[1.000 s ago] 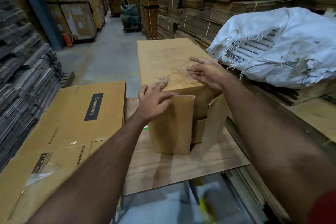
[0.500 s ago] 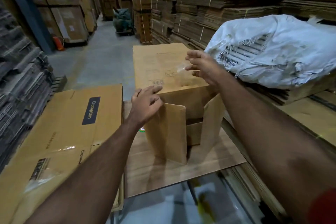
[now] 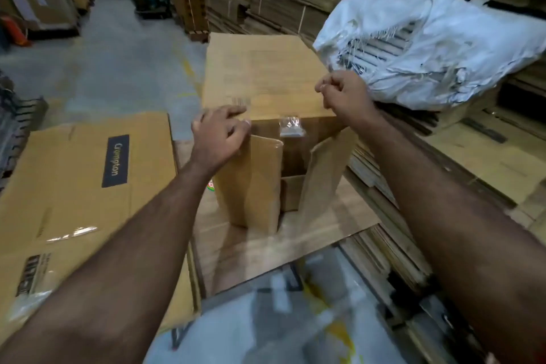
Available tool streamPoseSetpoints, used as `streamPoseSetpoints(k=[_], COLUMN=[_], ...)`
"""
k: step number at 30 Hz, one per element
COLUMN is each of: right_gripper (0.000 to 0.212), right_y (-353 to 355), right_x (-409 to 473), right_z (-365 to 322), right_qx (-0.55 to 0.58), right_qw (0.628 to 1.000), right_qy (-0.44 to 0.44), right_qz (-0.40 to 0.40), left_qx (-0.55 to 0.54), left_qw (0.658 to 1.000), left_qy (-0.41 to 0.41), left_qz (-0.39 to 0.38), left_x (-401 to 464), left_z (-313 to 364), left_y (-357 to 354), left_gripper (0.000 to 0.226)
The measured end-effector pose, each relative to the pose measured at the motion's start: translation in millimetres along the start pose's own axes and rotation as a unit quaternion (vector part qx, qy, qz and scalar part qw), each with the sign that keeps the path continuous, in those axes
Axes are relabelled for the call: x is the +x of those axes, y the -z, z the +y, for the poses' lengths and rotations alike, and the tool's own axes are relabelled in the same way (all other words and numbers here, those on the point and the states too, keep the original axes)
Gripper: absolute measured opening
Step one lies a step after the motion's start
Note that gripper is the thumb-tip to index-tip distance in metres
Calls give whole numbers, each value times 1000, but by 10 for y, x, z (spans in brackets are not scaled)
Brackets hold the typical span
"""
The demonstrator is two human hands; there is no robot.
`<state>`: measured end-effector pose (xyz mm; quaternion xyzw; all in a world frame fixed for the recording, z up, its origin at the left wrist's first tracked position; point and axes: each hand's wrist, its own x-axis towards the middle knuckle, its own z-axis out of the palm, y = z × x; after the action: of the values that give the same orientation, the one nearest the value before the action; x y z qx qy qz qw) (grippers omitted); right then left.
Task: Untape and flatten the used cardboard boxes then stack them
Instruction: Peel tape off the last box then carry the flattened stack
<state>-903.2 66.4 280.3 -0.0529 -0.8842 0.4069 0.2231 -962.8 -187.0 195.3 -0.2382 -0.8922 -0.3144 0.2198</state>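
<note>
Both forearms are bare from the wrist up, with no watch, band or glove on the left hand (image 3: 217, 136) or the right hand (image 3: 342, 91). A sliver of red sleeve (image 3: 492, 359) shows at the near right edge. The lap below wears pale, blurred fabric with yellow marks.

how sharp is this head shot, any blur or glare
Head view: dim warehouse light; the bottom foreground is smeared by motion blur, the far aisle soft. Glare glints on the clear tape on the box and on the Crompton carton. Wide-angle lens bows the edges. Both hands are fairly sharp.
</note>
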Motion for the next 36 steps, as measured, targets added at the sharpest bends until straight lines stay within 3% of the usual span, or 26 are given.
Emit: streamPoseSetpoints(k=[2, 5, 7, 12, 16, 18, 22, 26, 30, 33, 36], right_gripper=[19, 23, 25, 55, 29, 21, 64, 64, 75, 51, 52], right_y=[88, 144, 113, 158, 312, 333, 260, 344, 576, 710, 668], right_x=[-160, -432, -592, -725, -740, -712, -634, -799, -849, -921, -1031], right_z=[205, 394, 463, 557, 483, 436, 470, 475, 550, 633, 703], right_qx=[-86, -185, -204, -185, -256, -277, -282, -351, -419, -519, -566], right_qw=[995, 982, 976, 978, 953, 933, 915, 903, 879, 837, 813], right_qy=[-2, 6, 3, -90, -110, -140, -157, -160, -169, -139, -123], right_qz=[45, -36, -76, -20, -122, -180, -240, -188, -155, -107, -67], left_qx=[11, -1, -7, 3, 41, 44, -1, -127, -239, -161, -15], left_qw=[1000, 1000, 1000, 997, 985, 983, 980, 965, 918, 925, 944], left_qy=[-9, -3, 4, -5, 12, 45, 155, 208, 294, 283, 224], left_qz=[-2, -10, -18, -80, -168, -170, -126, -100, -115, -196, -242], left_x=[26, 58, 71, 52, 69, 53, -113, -274, -414, -431, -396], left_z=[-28, 8, 78, 124, 35, -11, 138, 143, 86, 60, 128], left_y=[-30, -81, -111, -44, 100, 141, 195, 291, 563, 832, 1007], left_gripper=[49, 43, 37, 48, 44, 48, 68, 65, 58, 47, 33])
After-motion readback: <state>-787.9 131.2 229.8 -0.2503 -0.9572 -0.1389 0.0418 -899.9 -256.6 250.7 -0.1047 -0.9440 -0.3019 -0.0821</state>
